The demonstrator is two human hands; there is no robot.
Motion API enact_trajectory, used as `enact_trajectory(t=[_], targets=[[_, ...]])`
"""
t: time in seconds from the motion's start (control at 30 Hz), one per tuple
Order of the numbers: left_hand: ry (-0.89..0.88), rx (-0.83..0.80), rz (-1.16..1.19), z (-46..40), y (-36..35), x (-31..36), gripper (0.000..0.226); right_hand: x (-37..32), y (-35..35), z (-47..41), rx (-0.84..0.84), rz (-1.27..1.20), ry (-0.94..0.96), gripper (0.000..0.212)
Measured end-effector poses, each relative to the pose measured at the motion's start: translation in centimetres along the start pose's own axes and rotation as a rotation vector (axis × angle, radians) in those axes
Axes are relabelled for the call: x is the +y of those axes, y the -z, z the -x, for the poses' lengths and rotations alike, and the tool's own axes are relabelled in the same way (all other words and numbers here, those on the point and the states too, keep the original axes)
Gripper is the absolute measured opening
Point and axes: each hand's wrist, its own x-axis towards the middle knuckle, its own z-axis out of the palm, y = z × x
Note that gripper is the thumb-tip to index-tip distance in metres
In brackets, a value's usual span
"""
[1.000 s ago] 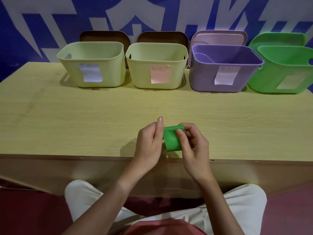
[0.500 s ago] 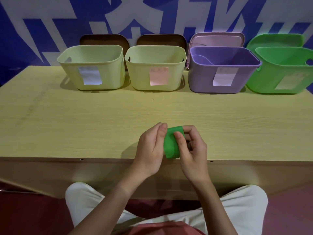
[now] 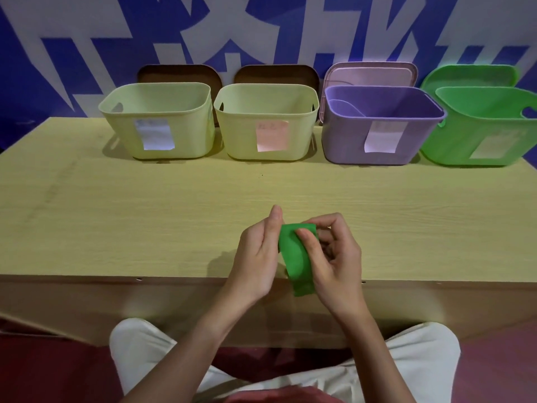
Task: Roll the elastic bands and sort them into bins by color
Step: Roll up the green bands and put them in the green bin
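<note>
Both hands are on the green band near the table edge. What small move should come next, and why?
Probably keep rolling: the green elastic band hangs loose between the left hand and right hand, with a tail dangling past the table edge. The green plastic bin waits far right.

We can read no text here with any certainty. Well beyond the fingers (image 3: 305,237), four bins stand in a row, and each carries a paper label on its front wall. The white label (image 3: 154,134) on the leftmost yellow bin (image 3: 122,132) shows only faint, illegible marks. The pink label (image 3: 272,136) on the second yellow bin (image 3: 235,135) bears a few blurred strokes we cannot make out. The white label (image 3: 383,136) on the purple bin (image 3: 343,141) and the pale label (image 3: 493,144) on the green bin (image 3: 447,144) look blank to us. Large white shapes on the blue wall (image 3: 87,39) behind may be characters, unreadable.
</note>
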Motion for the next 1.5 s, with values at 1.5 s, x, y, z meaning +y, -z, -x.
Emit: enact_trajectory(t=[1.5], targets=[[-0.007,0.049,0.083,-0.2,-1.4,-0.1,0.042,0.1,1.2,-0.3,-0.054,-0.131,-0.065,0.025]])
